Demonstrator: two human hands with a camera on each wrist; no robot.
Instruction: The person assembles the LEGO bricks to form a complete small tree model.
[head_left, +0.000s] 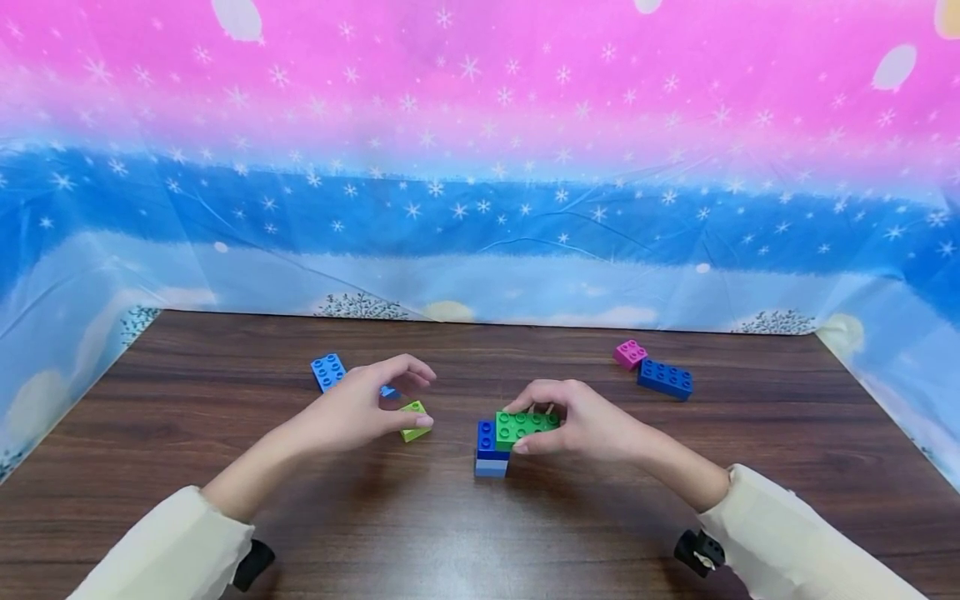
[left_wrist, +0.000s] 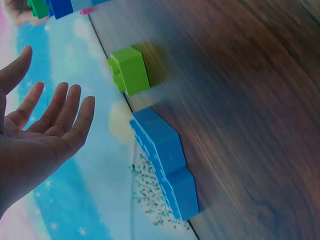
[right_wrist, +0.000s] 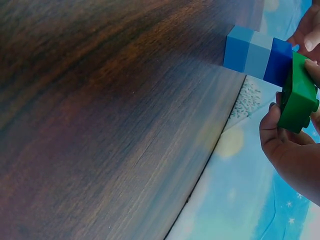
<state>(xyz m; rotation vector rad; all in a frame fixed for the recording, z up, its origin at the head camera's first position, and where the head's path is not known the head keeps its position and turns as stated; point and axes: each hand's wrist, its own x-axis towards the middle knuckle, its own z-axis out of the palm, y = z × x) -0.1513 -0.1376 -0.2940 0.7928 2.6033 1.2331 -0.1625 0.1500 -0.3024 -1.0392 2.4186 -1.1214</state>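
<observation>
My right hand (head_left: 592, 421) pinches a green toy building brick (head_left: 512, 428) between thumb and fingers. The brick sits over the right part of a small stack, against its dark blue top brick (head_left: 487, 442). In the right wrist view, a pale blue-grey brick (right_wrist: 257, 56) and a mid-blue brick (right_wrist: 237, 50) lie beneath the dark blue one. Whether the green brick is pressed home cannot be told. My left hand (head_left: 348, 408) hovers with loosely bent fingers, holding nothing. Near its thumb stands a lime green brick (left_wrist: 134, 72), apart from the hand in the left wrist view.
Blue bricks (head_left: 327, 372) lie behind the left hand, partly hidden by it. At the back right, a pink brick (head_left: 630, 354) stands beside a dark blue brick (head_left: 665, 379). A patterned cloth (head_left: 480, 217) borders the wooden table (head_left: 420, 533).
</observation>
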